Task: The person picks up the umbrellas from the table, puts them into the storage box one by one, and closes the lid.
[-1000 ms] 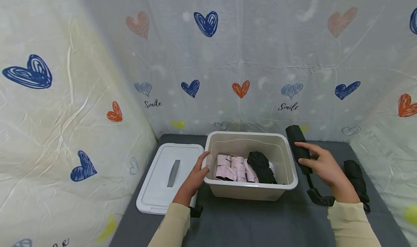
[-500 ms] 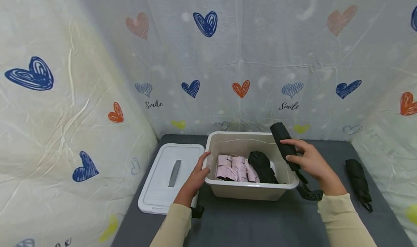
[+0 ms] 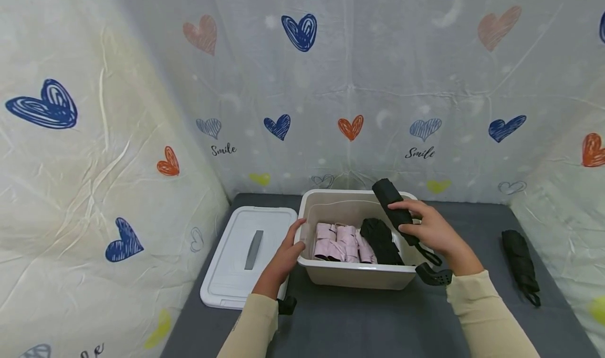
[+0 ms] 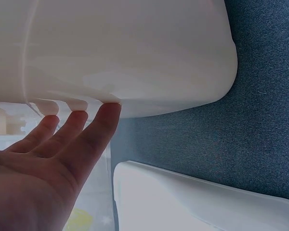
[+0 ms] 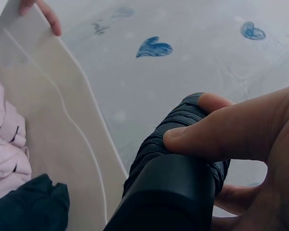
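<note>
My right hand (image 3: 437,234) grips a black folded umbrella (image 3: 389,198), tilted over the right part of a beige storage bin (image 3: 356,279). In the right wrist view, the thumb lies along the wrapped fabric of the umbrella (image 5: 168,178), its smooth dark end towards the camera. My left hand (image 3: 282,258) holds the bin's left rim; in the left wrist view several fingers (image 4: 96,130) of it press against the outer wall. Inside the bin lie several pink rolled bundles (image 3: 347,242) and a black folded one (image 3: 378,240) to their right.
A white lid (image 3: 227,274) with a grey handle (image 3: 253,250) lies left of the bin on the dark grey table (image 3: 359,321). Another black folded umbrella (image 3: 520,263) lies near the right edge. A heart-printed sheet (image 3: 350,85) hangs behind and at both sides.
My right hand has carried the black umbrella leftward, from beside the bin's right rim to over its interior. The left hand stays at the left rim.
</note>
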The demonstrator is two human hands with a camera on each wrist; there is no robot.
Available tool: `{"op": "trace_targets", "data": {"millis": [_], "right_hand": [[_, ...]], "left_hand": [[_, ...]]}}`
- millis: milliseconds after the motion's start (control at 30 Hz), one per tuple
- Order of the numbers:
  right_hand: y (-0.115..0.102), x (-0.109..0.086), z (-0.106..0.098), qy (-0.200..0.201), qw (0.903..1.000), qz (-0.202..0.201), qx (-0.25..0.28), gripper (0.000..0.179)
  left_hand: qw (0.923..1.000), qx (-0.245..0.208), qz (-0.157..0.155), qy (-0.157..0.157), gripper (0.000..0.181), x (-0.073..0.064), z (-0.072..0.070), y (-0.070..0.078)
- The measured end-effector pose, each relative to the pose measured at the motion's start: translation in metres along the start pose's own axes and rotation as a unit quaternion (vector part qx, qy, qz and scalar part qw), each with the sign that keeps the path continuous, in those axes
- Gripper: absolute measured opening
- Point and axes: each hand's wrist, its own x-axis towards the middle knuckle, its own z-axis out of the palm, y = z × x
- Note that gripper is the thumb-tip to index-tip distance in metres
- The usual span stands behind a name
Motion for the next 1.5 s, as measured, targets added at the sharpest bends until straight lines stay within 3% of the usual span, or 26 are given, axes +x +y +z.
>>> {"op": "trace_targets", "data": {"millis": [300, 467, 633, 767, 1100, 1500], "right_hand": [[-0.009, 0.012, 0.015, -0.014, 0.9991, -0.035, -0.019, 0.047], [-0.015, 0.019, 0.021, -0.027, 0.9989, -0.027, -0.027, 0.047], [-0.019, 0.026, 0.025, -0.03, 0.9977, -0.047, -0.038, 0.047], [-0.018, 0.028, 0.03, -0.032, 0.9966, -0.058, -0.049, 0.047], [-0.013, 0.032, 0.046, -0.044, 0.9912, -0.059, -0.11, 0.047], [-0.004, 0.039, 0.061, -0.102, 0.9849, -0.029, -0.137, 0.05]], "left_hand": [[1.0, 0.005, 0.003, 0.002, 0.066, 0.0, 0.0, -0.002], [0.9999, 0.001, 0.005, 0.01, 0.067, 0.014, -0.001, -0.022], [0.9998, -0.009, 0.018, 0.009, 0.067, 0.021, 0.0, -0.036], [0.9994, -0.015, 0.029, 0.005, 0.067, 0.021, 0.0, -0.037], [0.9997, -0.004, 0.022, 0.008, 0.067, 0.02, -0.001, -0.036], [0.9997, 0.007, 0.024, 0.008, 0.067, 0.02, -0.001, -0.037]]}}
